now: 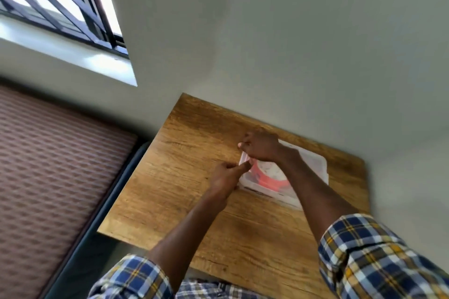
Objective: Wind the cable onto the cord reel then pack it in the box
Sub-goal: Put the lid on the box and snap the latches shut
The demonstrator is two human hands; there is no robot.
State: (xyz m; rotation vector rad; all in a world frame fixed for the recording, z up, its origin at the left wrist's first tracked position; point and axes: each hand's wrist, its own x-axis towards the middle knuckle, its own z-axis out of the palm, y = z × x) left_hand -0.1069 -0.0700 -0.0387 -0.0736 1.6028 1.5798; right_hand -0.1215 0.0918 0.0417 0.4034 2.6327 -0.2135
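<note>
- Head view: a wooden table [184, 177] fills the centre and lower right of the frame, against a pale wall.
- A clear plastic box [313, 165] sits right of centre on the table; inside it lies a cord reel [267, 177] with an orange band.
- The left hand [226, 177], at centre, has curled fingers pinching the box's left edge.
- The right hand [261, 145], just above it, has fingers bent at the box's upper-left corner; the blur leaves it unclear what they grip.
- Both arms wear plaid sleeves [379, 257], lower frame.
- A barred window [58, 5] is upper left; a patterned brown surface [56, 177] is lower left.
</note>
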